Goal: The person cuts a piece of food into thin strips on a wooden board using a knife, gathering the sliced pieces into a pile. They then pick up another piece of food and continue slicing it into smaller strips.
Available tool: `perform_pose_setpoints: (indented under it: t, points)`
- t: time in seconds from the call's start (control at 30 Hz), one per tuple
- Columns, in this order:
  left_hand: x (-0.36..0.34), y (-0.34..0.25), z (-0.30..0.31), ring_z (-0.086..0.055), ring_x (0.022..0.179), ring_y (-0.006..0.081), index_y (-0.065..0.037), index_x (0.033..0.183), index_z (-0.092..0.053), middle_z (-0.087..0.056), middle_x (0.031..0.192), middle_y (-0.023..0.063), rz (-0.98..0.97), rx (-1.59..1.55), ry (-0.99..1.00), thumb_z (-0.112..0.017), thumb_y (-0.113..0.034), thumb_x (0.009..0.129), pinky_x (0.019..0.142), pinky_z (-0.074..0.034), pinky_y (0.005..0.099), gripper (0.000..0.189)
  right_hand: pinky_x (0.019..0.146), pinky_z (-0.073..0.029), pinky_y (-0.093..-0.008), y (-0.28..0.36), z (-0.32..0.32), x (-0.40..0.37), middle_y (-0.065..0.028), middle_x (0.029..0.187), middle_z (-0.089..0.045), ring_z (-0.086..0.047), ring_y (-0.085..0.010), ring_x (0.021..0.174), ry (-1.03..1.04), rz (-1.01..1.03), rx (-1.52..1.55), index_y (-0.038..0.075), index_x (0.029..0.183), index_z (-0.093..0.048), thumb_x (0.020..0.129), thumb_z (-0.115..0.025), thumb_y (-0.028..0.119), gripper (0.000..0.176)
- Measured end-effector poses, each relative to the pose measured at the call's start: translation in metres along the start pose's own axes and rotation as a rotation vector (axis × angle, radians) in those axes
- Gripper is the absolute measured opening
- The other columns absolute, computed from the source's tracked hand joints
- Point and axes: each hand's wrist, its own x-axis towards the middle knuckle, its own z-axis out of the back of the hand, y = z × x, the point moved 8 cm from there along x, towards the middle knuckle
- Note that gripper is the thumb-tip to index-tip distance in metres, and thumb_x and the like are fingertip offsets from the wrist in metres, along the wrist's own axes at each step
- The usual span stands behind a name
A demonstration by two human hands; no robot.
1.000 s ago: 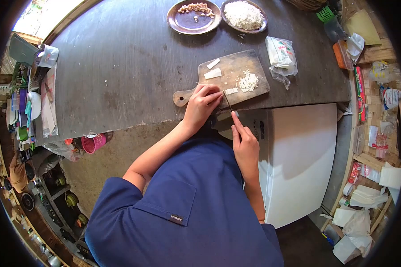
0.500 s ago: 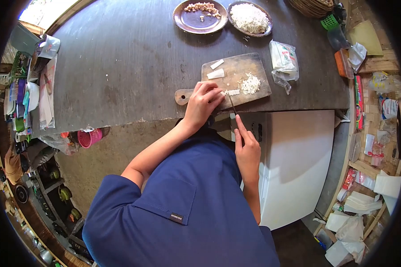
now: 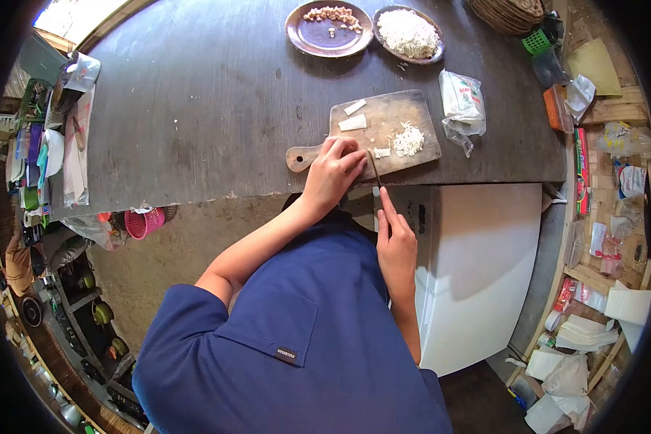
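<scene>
A wooden cutting board [image 3: 387, 116] with a round handle lies near the table's front edge. My left hand [image 3: 333, 170] is closed over its lower left part, fingers curled on a white slice mostly hidden beneath them. In my right hand [image 3: 396, 235] is a knife [image 3: 375, 171], index finger stretched along it, the blade upright beside my left fingertips. A small row of cut white strips [image 3: 382, 152] sits just right of the blade. Farther right is a pile of thin white slivers [image 3: 410, 139]. Two flat white pieces, one a larger slab [image 3: 352, 123], rest at the upper left.
Behind the board stand a brown plate [image 3: 318, 43] of small brownish pieces and a plate [image 3: 441, 52] heaped with white shreds. A plastic packet [image 3: 461, 101] lies to the right. Below the table edge is a white cabinet [image 3: 484, 267]. Utensils [image 3: 32, 152] crowd the left side.
The knife blade has shifted slightly left, toward my left fingers. The row of cut strips beside it looks shorter, with a gap between it and the blade. The view has shifted a little.
</scene>
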Motion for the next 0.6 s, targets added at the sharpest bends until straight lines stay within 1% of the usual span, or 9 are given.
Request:
perform_pose_setpoints:
  t: [0.07, 0.13, 0.23, 0.37, 0.43, 0.47, 0.53, 0.57, 0.6]
  points:
    - [0.0, 0.0, -0.001, -0.063, 0.108, 0.0293, -0.006, 0.109, -0.08, -0.069, 0.112, 0.0071, 0.002, -0.002, 0.019, -0.08, -0.012, 0.09, 0.092, -0.056, 0.0412, 0.019, 0.07, -0.053, -0.0483, -0.001, -0.001, -0.002, -0.0145, 0.081, -0.061, -0.065, -0.0343, 0.07, 0.026, -0.01, 0.025, 0.032, 0.157, -0.058, 0.112, -0.058, 0.023, 0.045]
    - [0.0, -0.001, -0.004, -0.064, 0.108, 0.0294, -0.006, 0.108, -0.08, -0.069, 0.111, 0.0071, -0.014, 0.0, 0.017, -0.08, -0.012, 0.09, 0.092, -0.056, 0.0417, 0.018, 0.071, -0.053, -0.0479, 0.001, 0.003, -0.004, -0.0156, 0.082, -0.062, -0.065, -0.0354, 0.072, -0.025, 0.053, 0.151, 0.031, 0.157, -0.058, 0.112, -0.058, 0.023, 0.045]
    - [0.002, -0.002, -0.003, -0.064, 0.108, 0.0289, -0.007, 0.108, -0.08, -0.069, 0.111, 0.0066, -0.02, 0.026, -0.02, -0.08, -0.013, 0.09, 0.092, -0.057, 0.0414, 0.018, 0.073, -0.053, -0.0476, -0.002, 0.008, -0.002, -0.0164, 0.084, -0.063, -0.066, -0.036, 0.074, 0.014, -0.035, 0.126, 0.031, 0.157, -0.058, 0.112, -0.058, 0.022, 0.045]
    - [0.005, -0.002, -0.004, -0.064, 0.107, 0.028, -0.008, 0.106, -0.081, -0.069, 0.111, 0.0056, -0.02, 0.025, 0.016, -0.08, -0.013, 0.09, 0.092, -0.057, 0.0408, 0.016, 0.074, -0.054, -0.048, -0.002, 0.008, 0.002, -0.0161, 0.084, -0.063, -0.066, -0.036, 0.074, -0.007, -0.008, 0.135, 0.031, 0.157, -0.058, 0.112, -0.058, 0.023, 0.045]
    - [0.007, -0.003, -0.007, -0.065, 0.106, 0.0268, -0.009, 0.103, -0.082, -0.069, 0.109, 0.0044, -0.052, 0.057, 0.048, -0.081, -0.013, 0.09, 0.091, -0.057, 0.0403, 0.014, 0.087, -0.056, -0.0441, -0.001, 0.007, 0.004, -0.021, 0.112, -0.076, -0.075, -0.0365, 0.096, 0.069, -0.103, 0.096, 0.027, 0.155, -0.06, 0.112, -0.058, 0.022, 0.043]
    - [0.007, -0.003, -0.007, -0.065, 0.106, 0.0268, -0.009, 0.103, -0.082, -0.069, 0.109, 0.0044, -0.053, 0.056, 0.047, -0.081, -0.013, 0.09, 0.091, -0.057, 0.0403, 0.014, 0.087, -0.056, -0.0441, -0.001, 0.006, 0.005, -0.021, 0.112, -0.076, -0.075, -0.0365, 0.096, 0.068, -0.102, 0.095, 0.027, 0.155, -0.06, 0.112, -0.058, 0.022, 0.043]
    - [0.009, -0.004, -0.008, -0.066, 0.104, 0.0258, -0.01, 0.101, -0.082, -0.069, 0.107, 0.0038, -0.062, 0.078, 0.046, -0.081, -0.014, 0.089, 0.088, -0.058, 0.0396, 0.013, 0.081, -0.055, -0.046, -0.002, 0.004, 0.008, -0.017, 0.096, -0.072, -0.072, -0.0358, 0.085, 0.064, -0.084, 0.024, 0.031, 0.155, -0.059, 0.111, -0.059, 0.023, 0.044]
    - [0.01, -0.005, -0.007, -0.066, 0.104, 0.0258, -0.01, 0.101, -0.082, -0.069, 0.107, 0.0038, -0.062, 0.076, 0.047, -0.081, -0.014, 0.089, 0.088, -0.058, 0.0396, 0.013, 0.081, -0.055, -0.046, -0.003, 0.004, 0.008, -0.017, 0.096, -0.072, -0.072, -0.0358, 0.085, 0.063, -0.086, 0.023, 0.031, 0.155, -0.059, 0.111, -0.059, 0.023, 0.044]
    - [0.011, -0.006, -0.007, -0.065, 0.104, 0.0258, -0.009, 0.101, -0.082, -0.068, 0.106, 0.004, -0.078, 0.088, 0.06, -0.081, -0.014, 0.088, 0.088, -0.058, 0.0386, 0.013, 0.077, -0.055, -0.0474, -0.002, 0.003, 0.008, -0.0151, 0.09, -0.067, -0.069, -0.0353, 0.079, 0.054, -0.055, -0.015, 0.033, 0.156, -0.058, 0.111, -0.059, 0.024, 0.046]
